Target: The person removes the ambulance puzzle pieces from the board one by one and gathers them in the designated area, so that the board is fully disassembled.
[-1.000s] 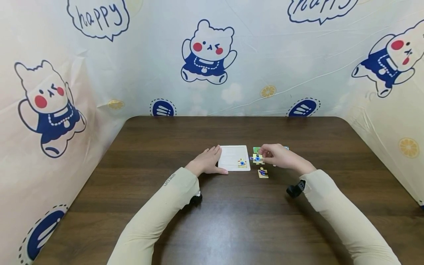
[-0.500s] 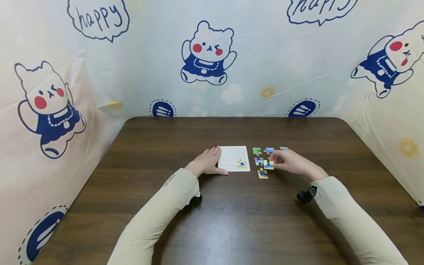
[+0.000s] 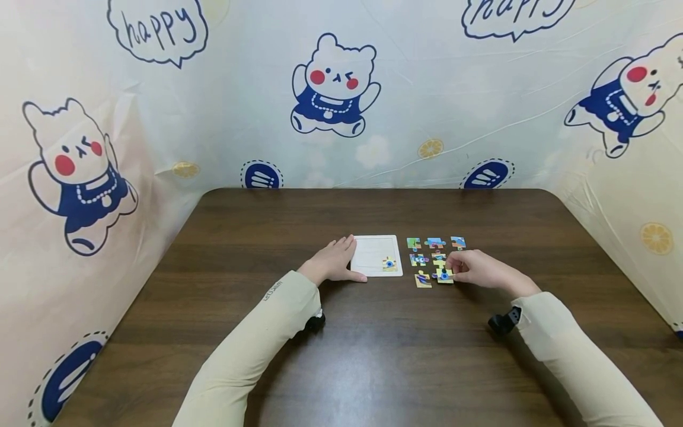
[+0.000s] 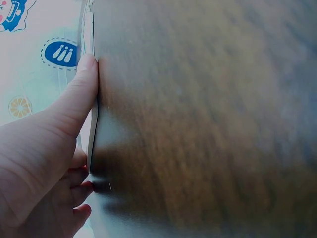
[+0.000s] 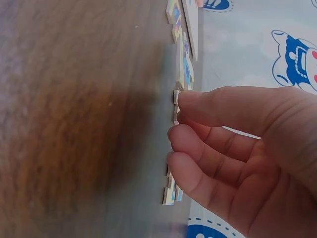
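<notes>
My left hand (image 3: 332, 261) holds the left end of a white puzzle tray (image 3: 368, 252), with its thumb at the near edge and its fingers along the left side. One yellow piece with a blue round mark (image 3: 389, 264) lies in the tray's near right corner. To the right, my right hand (image 3: 485, 271) pinches a yellow and blue puzzle piece (image 3: 444, 275) between thumb and fingers, low at the table. In the right wrist view this puzzle piece (image 5: 185, 69) shows at the thumb tip; the index finger is partly hidden.
Several loose pieces lie in rough rows right of the tray: a green one (image 3: 413, 243), a blue one (image 3: 434, 243), a corner piece (image 3: 458, 242), a purple-marked one (image 3: 418, 260), and a yellow one (image 3: 423, 280). The brown table (image 3: 299, 219) meets a printed curtain (image 3: 416, 89) behind.
My right hand has carried the yellow and blue piece from beside the tray to the right and nearer, uncovering other loose pieces. The left hand stays at the tray.
</notes>
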The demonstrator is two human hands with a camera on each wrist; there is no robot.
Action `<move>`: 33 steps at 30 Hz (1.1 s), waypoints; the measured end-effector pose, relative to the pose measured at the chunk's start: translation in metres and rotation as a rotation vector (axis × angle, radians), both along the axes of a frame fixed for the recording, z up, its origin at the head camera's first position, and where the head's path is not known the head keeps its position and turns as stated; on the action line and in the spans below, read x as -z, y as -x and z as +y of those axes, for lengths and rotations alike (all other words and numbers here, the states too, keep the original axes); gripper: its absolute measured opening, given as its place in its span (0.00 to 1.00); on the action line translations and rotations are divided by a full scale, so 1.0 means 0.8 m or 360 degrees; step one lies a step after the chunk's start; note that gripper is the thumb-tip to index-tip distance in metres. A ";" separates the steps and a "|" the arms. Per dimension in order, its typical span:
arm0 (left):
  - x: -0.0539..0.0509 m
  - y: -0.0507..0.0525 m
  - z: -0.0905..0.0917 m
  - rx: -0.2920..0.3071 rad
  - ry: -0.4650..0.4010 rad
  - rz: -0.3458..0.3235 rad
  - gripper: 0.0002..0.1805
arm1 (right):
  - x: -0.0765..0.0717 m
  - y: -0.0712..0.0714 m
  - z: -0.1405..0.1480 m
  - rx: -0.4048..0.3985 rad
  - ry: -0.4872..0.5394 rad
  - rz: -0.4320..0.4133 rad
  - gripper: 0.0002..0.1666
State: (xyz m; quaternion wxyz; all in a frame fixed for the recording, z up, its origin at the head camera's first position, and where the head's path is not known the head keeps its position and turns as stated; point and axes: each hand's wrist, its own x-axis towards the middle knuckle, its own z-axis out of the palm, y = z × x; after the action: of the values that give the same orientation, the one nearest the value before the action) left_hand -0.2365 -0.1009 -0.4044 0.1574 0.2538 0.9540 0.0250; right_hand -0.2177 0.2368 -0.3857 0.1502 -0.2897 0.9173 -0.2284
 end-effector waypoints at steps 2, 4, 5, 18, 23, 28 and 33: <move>0.000 0.000 0.000 0.0001 0.0005 -0.0002 0.57 | 0.001 0.000 0.001 0.0012 -0.0001 -0.0036 0.06; -0.001 0.000 0.000 0.0001 0.0002 -0.0005 0.57 | 0.003 0.000 0.001 0.0022 0.0000 -0.0064 0.06; -0.001 0.000 0.001 0.0001 0.0004 -0.0008 0.57 | 0.003 0.000 0.001 0.0025 0.0000 -0.0073 0.06; 0.002 0.002 0.000 0.0014 -0.0011 -0.0002 0.56 | 0.007 0.002 0.002 0.0013 0.0011 -0.0084 0.06; 0.002 0.002 0.000 0.0016 -0.0006 0.0003 0.57 | 0.007 0.002 0.002 0.0005 0.0016 -0.0089 0.06; 0.001 0.001 0.000 0.0011 0.0000 0.0003 0.57 | 0.007 0.002 0.001 0.0013 0.0001 -0.0097 0.06; 0.002 0.001 -0.001 0.0003 -0.0003 -0.0003 0.57 | 0.007 0.003 0.001 0.0024 -0.0011 -0.0107 0.06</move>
State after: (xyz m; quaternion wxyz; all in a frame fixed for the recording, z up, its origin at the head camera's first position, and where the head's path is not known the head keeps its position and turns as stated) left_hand -0.2377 -0.1014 -0.4056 0.1582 0.2548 0.9536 0.0261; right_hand -0.2199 0.2377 -0.3914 0.1803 -0.2743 0.9146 -0.2361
